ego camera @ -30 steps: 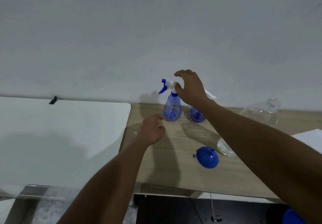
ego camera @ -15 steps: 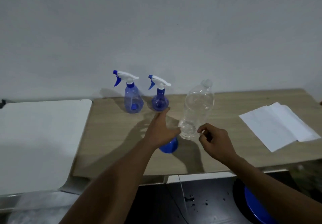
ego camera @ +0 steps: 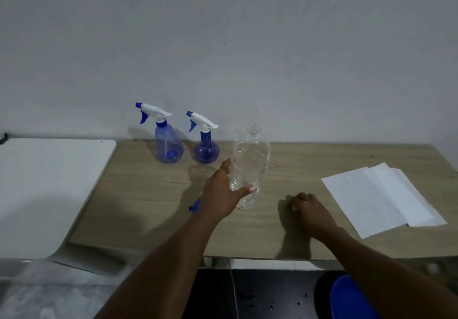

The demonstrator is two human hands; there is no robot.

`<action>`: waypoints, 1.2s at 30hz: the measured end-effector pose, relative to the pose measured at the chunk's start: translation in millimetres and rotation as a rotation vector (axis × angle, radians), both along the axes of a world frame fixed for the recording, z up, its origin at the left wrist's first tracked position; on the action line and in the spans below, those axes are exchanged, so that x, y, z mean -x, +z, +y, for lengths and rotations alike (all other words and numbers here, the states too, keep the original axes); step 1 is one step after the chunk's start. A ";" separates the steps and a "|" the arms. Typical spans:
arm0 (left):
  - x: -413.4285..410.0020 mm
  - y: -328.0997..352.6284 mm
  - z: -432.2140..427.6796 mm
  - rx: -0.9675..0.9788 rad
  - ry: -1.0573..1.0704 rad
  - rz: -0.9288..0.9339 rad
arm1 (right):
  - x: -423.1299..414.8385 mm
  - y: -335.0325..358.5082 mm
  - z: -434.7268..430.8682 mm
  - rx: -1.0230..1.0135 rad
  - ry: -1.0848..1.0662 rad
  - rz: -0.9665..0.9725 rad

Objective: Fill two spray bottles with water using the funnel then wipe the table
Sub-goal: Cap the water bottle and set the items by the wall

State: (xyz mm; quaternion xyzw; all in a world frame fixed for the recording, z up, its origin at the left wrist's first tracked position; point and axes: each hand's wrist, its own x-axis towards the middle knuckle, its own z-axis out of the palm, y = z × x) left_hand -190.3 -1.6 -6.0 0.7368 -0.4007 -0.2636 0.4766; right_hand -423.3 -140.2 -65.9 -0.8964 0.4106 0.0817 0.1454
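Left hand (ego camera: 220, 194) gripping clear bottle (ego camera: 250, 160), right hand (ego camera: 307, 209) right of it — fingers curled, empty, tall spray bottle (ego camera: 168, 147) and round spray bottle (ego camera: 207, 152) behind-left.

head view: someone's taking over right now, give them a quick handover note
Left hand grips the clear plastic bottle.
Right hand rests on the table, fingers curled; whether they hold anything is hidden.
Tall spray bottle and round spray bottle stand by the wall, trigger heads on.
Blue funnel lies mostly hidden behind the left hand.
Paper towels lie to the right.
Done: nothing visibly. Left: remove heads, fill both, wipe.
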 end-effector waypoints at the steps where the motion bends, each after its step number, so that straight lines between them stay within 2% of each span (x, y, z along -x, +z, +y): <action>1: 3.1 -1.5 -1.5 0.002 0.008 0.004 | 2.5 0.9 -3.9 0.004 0.010 0.009; 3: 9.8 -4.1 -3.9 0.000 0.031 0.008 | 5.9 5.1 -13.8 -0.050 -0.064 -0.064; 5: 15.9 -5.4 -4.7 -0.003 0.054 0.002 | 2.8 17.8 -22.0 -0.202 -0.282 -0.284; 8: 20.1 -6.0 -4.6 0.003 0.064 -0.011 | -19.1 61.0 -27.1 -0.762 -0.646 -0.796; 10: 20.6 -5.2 -4.6 0.000 0.064 -0.010 | -35.6 101.3 -29.3 -1.028 -0.615 -0.956; 13: 20.9 -1.9 -4.3 -0.021 0.062 -0.021 | -54.9 163.0 -24.0 -1.134 -0.411 -1.069; 15: 20.7 -1.0 -3.9 -0.035 0.055 -0.025 | -63.8 191.0 -21.4 -1.067 -0.321 -1.106; 19: 19.1 -0.9 -3.0 -0.045 0.059 -0.003 | -81.0 216.6 -13.4 -0.792 -0.116 -1.028; 25: 19.5 -1.3 -3.1 -0.034 0.058 0.036 | -91.0 223.5 -1.2 -0.403 0.056 -0.914; 31: 19.7 1.3 -5.6 -0.052 0.045 0.035 | -90.9 232.2 6.9 0.043 0.340 -0.759; 33: 20.4 1.5 -7.1 -0.066 0.041 0.027 | -92.8 236.9 8.9 0.131 0.449 -0.671; 36: 21.4 2.5 -8.7 -0.078 0.036 0.005 | -98.7 244.0 9.3 0.190 0.501 -0.539</action>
